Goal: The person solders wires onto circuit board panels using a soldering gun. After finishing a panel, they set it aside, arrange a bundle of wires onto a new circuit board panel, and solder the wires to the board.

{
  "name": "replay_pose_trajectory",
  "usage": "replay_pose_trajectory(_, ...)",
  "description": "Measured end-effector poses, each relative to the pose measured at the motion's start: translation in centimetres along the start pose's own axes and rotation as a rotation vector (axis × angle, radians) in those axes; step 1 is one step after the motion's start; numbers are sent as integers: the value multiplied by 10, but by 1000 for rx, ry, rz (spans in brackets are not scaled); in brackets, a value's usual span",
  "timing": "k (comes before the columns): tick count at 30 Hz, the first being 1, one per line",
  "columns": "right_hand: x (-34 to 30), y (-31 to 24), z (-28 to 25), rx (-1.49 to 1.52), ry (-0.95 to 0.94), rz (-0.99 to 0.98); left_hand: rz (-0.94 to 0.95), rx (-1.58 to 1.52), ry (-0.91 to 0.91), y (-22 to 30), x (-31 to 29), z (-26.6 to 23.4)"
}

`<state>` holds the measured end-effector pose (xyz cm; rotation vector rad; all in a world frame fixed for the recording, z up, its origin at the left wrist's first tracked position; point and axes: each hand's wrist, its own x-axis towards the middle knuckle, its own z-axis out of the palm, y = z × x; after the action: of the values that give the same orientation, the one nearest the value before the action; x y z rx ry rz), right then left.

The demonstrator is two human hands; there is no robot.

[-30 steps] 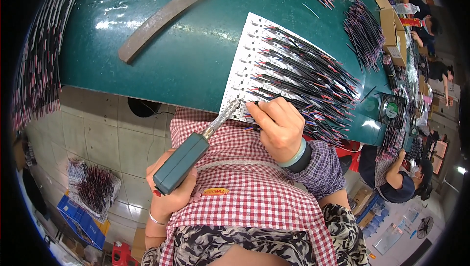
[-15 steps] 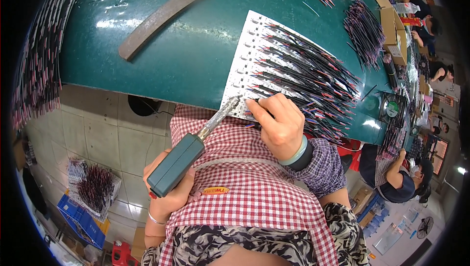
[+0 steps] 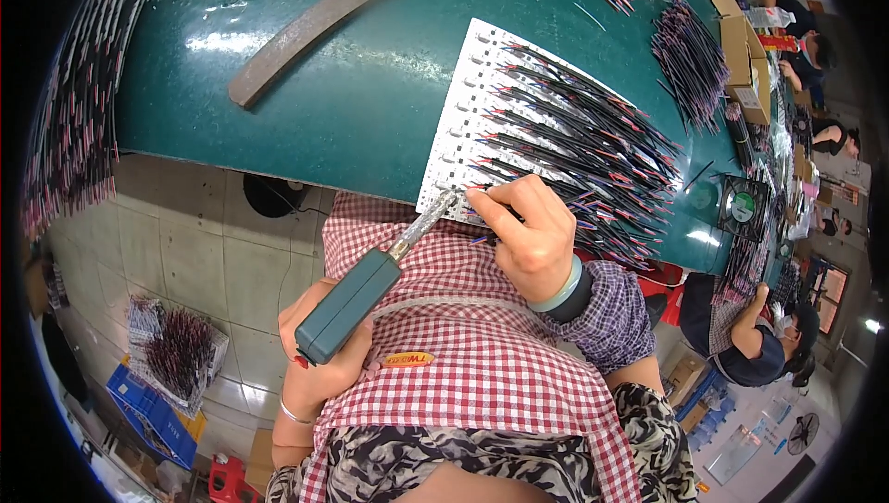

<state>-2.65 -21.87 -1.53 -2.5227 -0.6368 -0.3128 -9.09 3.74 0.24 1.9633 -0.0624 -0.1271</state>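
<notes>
Slippage of the boxy dark-green, metal-nosed tool [image 3: 350, 307] clenched in the left hand [image 3: 339, 369] could jab the right hand [image 3: 535, 236], fingertips pressed together.

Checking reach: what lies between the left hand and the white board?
In the head view, a tool spans it: its dark green handle in the left hand, its silvery shaft reaching over the white board. Checked apron shows beneath.

We list one dark-green soldering tool [image 3: 348, 307], its silvery barrel slanting up rightward, tip at the panel's near-left part; one white circuit panel [image 3: 454, 128], lying flat, dark components along its left; black wires [image 3: 579, 119], colour-tipped, fanned rightward across it in rows.
</notes>
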Motion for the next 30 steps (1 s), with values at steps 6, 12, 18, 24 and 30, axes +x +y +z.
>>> replay_pose_trajectory(6, -1, -2, 2, -69, 13, -36, 9, -18, 23, 1, 1, 1)
replay_pose_trajectory(12, -1, -3, 0, -66, -1, -40, -93, -88, 41, -11, -15, -2)
replay_pose_trajectory(18, 1, -5, -11, 23, 67, -44, -108, -67, 126, -22, -32, -2)
replay_pose_trajectory(24, -8, -10, -1, -68, -33, 38, -101, -42, 165, -25, -34, 1)
replay_pose_trajectory(30, -12, -9, -1, -6, 4, -48, -99, -65, 106, -16, -29, -2)
